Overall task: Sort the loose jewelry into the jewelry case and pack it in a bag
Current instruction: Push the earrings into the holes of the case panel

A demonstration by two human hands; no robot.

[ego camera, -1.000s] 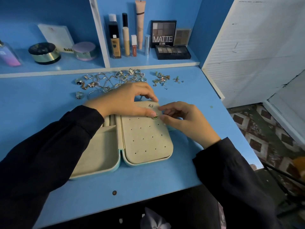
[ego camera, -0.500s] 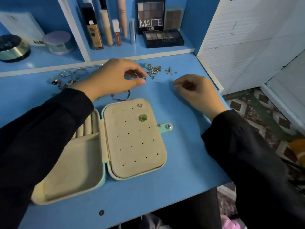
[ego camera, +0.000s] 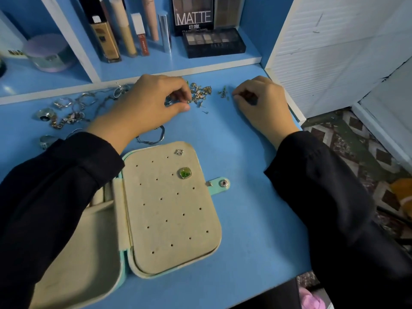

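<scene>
The jewelry case (ego camera: pixel 169 219) lies open on the blue table (ego camera: pixel 249 219), beige inside and teal outside. Its holed panel carries a green-stone earring (ego camera: pixel 185 173) and a small silver earring (ego camera: pixel 178 152). Behind the case, my left hand (ego camera: pixel 145 105) pinches thumb and forefinger on a small piece at the edge of the earring pile (ego camera: pixel 200 93). My right hand (ego camera: pixel 260 103) rests on the table with its fingers curled, just right of a few tiny studs (ego camera: pixel 223 93). Rings and chains (ego camera: pixel 66 112) lie at the far left. A thin bangle (ego camera: pixel 153 139) shows under my left wrist.
A shelf at the back holds a foundation bottle (ego camera: pixel 106 39), tubes, a MATTE palette (ego camera: pixel 194 16), a black eyeshadow palette (ego camera: pixel 214 42) and a round jar (ego camera: pixel 48 53). A white panel (ego camera: pixel 334 52) closes the right side. The table's right edge drops to a tiled floor (ego camera: pixel 356 148).
Both hands have left the case panel, where the green earring now sits, and moved back to the loose earrings. My left fingers have closed at the pile.
</scene>
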